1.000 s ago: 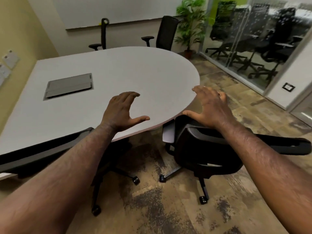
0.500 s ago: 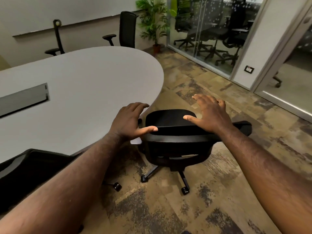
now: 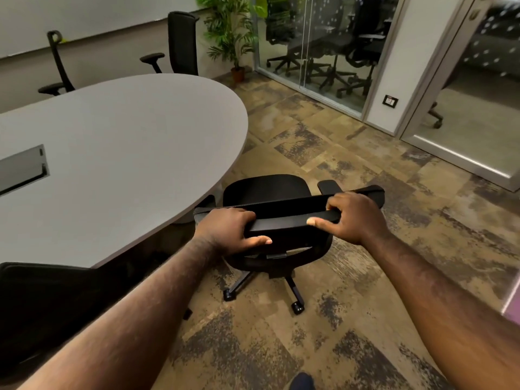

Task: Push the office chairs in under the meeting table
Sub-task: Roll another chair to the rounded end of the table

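A black office chair on castors stands on the carpet just off the rounded end of the grey meeting table, its seat outside the table edge. My left hand grips the left part of the chair's backrest top. My right hand grips the right part of the same backrest. Another black chair sits at the lower left, its back close against the table's near edge.
Two more black chairs stand behind the table's far side by the wall. A potted plant is in the corner. A glass wall and an open doorway lie to the right. A grey cable hatch is set in the tabletop.
Both hands have dropped from hovering with fingers spread to closing on the chair's backrest top. My view has swung to the right, toward the table's rounded end.
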`<action>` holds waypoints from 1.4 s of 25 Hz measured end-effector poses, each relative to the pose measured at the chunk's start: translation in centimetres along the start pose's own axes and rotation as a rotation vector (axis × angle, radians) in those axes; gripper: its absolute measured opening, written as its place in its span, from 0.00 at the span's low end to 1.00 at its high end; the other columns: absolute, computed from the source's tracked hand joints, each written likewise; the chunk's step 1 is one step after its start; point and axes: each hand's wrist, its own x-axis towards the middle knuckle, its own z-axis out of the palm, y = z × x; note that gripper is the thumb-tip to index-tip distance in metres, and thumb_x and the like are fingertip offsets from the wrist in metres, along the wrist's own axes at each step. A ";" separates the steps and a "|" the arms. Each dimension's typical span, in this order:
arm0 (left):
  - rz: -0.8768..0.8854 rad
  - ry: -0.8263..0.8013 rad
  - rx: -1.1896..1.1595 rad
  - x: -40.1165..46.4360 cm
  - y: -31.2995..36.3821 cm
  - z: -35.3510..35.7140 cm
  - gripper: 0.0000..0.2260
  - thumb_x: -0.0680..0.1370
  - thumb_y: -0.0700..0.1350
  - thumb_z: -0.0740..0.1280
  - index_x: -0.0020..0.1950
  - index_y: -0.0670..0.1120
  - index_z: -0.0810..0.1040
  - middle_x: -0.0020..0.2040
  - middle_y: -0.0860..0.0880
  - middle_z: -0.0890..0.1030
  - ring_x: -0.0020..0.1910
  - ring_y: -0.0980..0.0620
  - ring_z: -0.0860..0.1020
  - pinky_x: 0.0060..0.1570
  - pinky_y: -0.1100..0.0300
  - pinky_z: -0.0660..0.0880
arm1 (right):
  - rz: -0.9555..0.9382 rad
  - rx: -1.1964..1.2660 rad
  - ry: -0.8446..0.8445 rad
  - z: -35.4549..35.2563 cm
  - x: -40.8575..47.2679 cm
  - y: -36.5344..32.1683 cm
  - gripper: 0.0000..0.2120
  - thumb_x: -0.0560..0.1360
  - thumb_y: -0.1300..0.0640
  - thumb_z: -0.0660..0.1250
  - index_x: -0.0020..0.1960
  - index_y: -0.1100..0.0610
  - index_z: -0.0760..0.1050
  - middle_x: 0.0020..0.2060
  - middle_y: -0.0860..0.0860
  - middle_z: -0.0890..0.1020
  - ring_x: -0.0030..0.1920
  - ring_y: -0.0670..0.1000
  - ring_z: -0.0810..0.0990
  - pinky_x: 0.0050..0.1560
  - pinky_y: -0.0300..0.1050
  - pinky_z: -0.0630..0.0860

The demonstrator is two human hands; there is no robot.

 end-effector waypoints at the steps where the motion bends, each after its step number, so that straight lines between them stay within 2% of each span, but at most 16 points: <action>1: -0.020 -0.014 0.021 0.1 0.1 0.0 0.28 0.68 0.79 0.52 0.40 0.56 0.71 0.35 0.57 0.76 0.31 0.59 0.72 0.28 0.61 0.66 | -0.014 -0.055 -0.044 0.1 -0.6 0.5 0.29 0.64 0.22 0.59 0.32 0.49 0.66 0.28 0.44 0.70 0.32 0.49 0.69 0.33 0.45 0.63; 3: -0.044 -0.019 0.027 0.1 0.2 0.2 0.30 0.67 0.80 0.50 0.36 0.55 0.69 0.31 0.56 0.74 0.29 0.58 0.72 0.27 0.59 0.66 | -0.022 -0.182 -0.155 -0.1 -0.3 1.4 0.29 0.62 0.22 0.61 0.32 0.49 0.67 0.27 0.44 0.70 0.31 0.50 0.71 0.34 0.45 0.65; 4: -0.049 -0.016 0.023 0.1 0.1 0.3 0.30 0.67 0.81 0.49 0.35 0.54 0.69 0.30 0.56 0.74 0.29 0.57 0.72 0.27 0.59 0.66 | 0.006 -0.231 -0.224 -0.3 0.2 1.8 0.25 0.64 0.27 0.63 0.32 0.49 0.69 0.27 0.44 0.71 0.30 0.50 0.72 0.32 0.45 0.68; 6: -0.056 -0.018 0.019 0.3 -0.1 0.3 0.31 0.66 0.81 0.49 0.35 0.54 0.70 0.30 0.56 0.74 0.29 0.57 0.73 0.27 0.59 0.66 | 0.086 -0.326 -0.340 -0.5 1.5 2.1 0.10 0.64 0.43 0.66 0.34 0.50 0.73 0.25 0.46 0.73 0.28 0.50 0.72 0.29 0.45 0.72; 8: -0.058 -0.031 0.013 0.4 -0.4 0.2 0.31 0.66 0.81 0.49 0.36 0.54 0.71 0.31 0.56 0.74 0.29 0.57 0.73 0.27 0.59 0.65 | 0.106 -0.372 -0.371 -0.2 2.1 2.2 0.04 0.61 0.50 0.65 0.34 0.50 0.74 0.24 0.46 0.73 0.26 0.47 0.69 0.25 0.41 0.67; 12: -0.069 -0.021 0.018 0.9 -0.6 0.3 0.33 0.64 0.82 0.44 0.35 0.55 0.70 0.30 0.56 0.74 0.28 0.57 0.72 0.27 0.60 0.65 | 0.032 -0.388 -0.353 0.1 2.8 3.0 0.04 0.61 0.50 0.65 0.34 0.49 0.73 0.23 0.46 0.72 0.25 0.48 0.68 0.25 0.39 0.58; 19: -0.176 0.018 0.036 2.7 2.1 1.0 0.34 0.64 0.82 0.43 0.34 0.54 0.69 0.29 0.57 0.73 0.28 0.58 0.72 0.27 0.59 0.69 | -0.065 -0.386 -0.340 -0.5 4.5 6.3 0.08 0.62 0.49 0.66 0.39 0.49 0.77 0.28 0.48 0.74 0.34 0.55 0.76 0.31 0.43 0.64; 24: -0.248 0.015 0.024 4.3 4.4 1.2 0.34 0.63 0.83 0.42 0.33 0.55 0.67 0.29 0.56 0.72 0.27 0.58 0.71 0.26 0.60 0.64 | -0.162 -0.380 -0.351 -1.0 6.5 9.4 0.07 0.62 0.49 0.66 0.39 0.50 0.77 0.26 0.47 0.70 0.31 0.53 0.71 0.31 0.43 0.62; 29: -0.313 0.014 0.019 5.7 5.7 0.8 0.34 0.62 0.83 0.41 0.33 0.55 0.67 0.29 0.56 0.72 0.27 0.58 0.71 0.26 0.61 0.62 | -0.237 -0.379 -0.348 -0.9 8.8 11.3 0.08 0.61 0.49 0.66 0.38 0.50 0.77 0.25 0.46 0.68 0.31 0.53 0.71 0.30 0.43 0.60; 32: -0.354 0.012 0.028 6.8 5.9 0.9 0.34 0.62 0.83 0.41 0.33 0.55 0.66 0.29 0.57 0.72 0.27 0.59 0.71 0.26 0.61 0.61 | -0.287 -0.383 -0.341 -0.3 10.8 12.5 0.09 0.61 0.49 0.65 0.38 0.51 0.77 0.28 0.48 0.75 0.34 0.55 0.77 0.31 0.43 0.62; 35: -0.399 0.011 0.016 7.9 5.3 0.7 0.33 0.62 0.82 0.42 0.33 0.55 0.66 0.29 0.57 0.72 0.28 0.58 0.71 0.26 0.61 0.61 | -0.331 -0.373 -0.333 0.4 13.5 13.1 0.10 0.61 0.48 0.65 0.40 0.51 0.77 0.32 0.50 0.79 0.37 0.56 0.79 0.32 0.43 0.63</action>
